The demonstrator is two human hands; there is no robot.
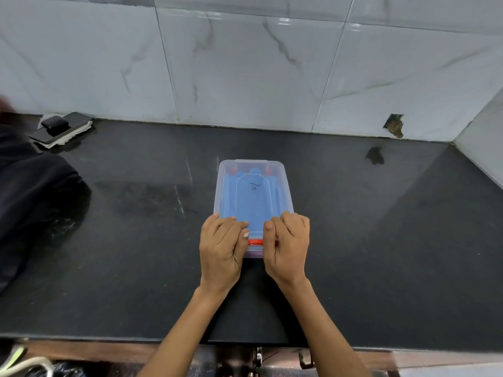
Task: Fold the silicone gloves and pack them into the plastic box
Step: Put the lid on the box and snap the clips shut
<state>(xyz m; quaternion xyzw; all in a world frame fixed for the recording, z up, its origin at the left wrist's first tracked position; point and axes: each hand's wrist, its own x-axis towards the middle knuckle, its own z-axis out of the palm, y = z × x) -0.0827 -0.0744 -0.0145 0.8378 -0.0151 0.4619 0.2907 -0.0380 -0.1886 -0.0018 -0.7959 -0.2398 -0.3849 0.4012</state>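
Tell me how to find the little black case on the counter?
Look at the black counter, far left corner by the tiled wall. A phone lies there on a folded cloth; the small black case sits on top, rounded and pebble-shaped, unlike the flat phone.

We have 1 view only, head-worn, wide-angle, so nothing is shared with a 2nd. It looks forward and steeply down from above our wrists. Both hands, left hand (221,247) and right hand (288,246), sit near, low-centre. Beyond the fingers (231,223) the counter (381,240) runs to the tiled wall (245,72), bowed by the lens.
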